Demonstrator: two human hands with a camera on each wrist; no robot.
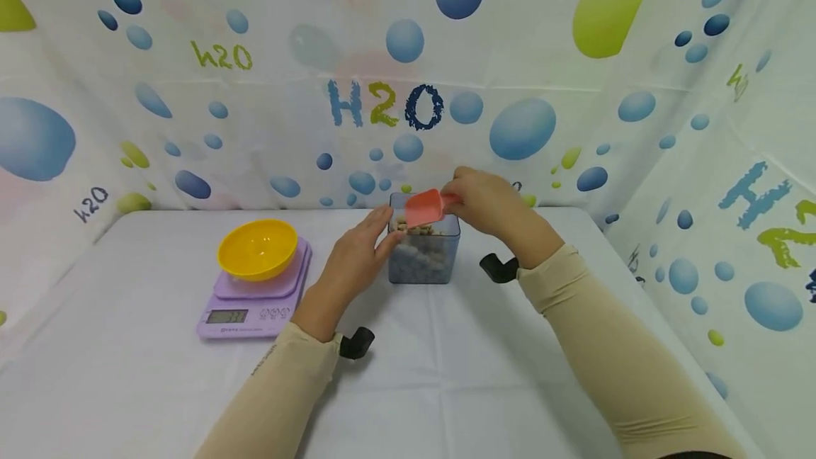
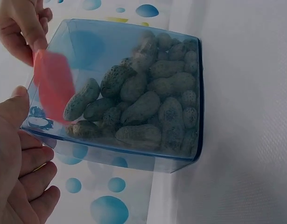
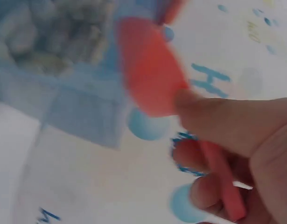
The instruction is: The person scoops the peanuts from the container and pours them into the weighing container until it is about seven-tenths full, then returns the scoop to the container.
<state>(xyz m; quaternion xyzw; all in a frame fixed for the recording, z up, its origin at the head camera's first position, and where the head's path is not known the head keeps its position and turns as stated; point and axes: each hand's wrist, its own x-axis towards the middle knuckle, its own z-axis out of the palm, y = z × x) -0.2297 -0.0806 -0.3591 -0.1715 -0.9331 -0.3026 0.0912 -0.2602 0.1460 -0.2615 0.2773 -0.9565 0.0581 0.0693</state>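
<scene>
My right hand (image 1: 487,204) grips a red scoop (image 1: 423,208) by its handle. The scoop's tilted blade is over the mouth of a clear bluish plastic container (image 1: 421,269). Unshelled peanuts (image 2: 141,107) fill the lower part of that container, seen through its wall in the left wrist view. My left hand (image 1: 357,250) is at the container's left rim, thumb by the front corner and fingers loosely bent along the side. Blur in the right wrist view softens the scoop blade (image 3: 150,70), while the thumb and fingers around its handle show plainly.
On the left of the white-covered table (image 1: 395,374) stands a purple kitchen scale (image 1: 251,310) with a digital display. It carries a yellow bowl (image 1: 258,250). Close behind the container hangs a white curtain (image 1: 274,140) with blue and green dots.
</scene>
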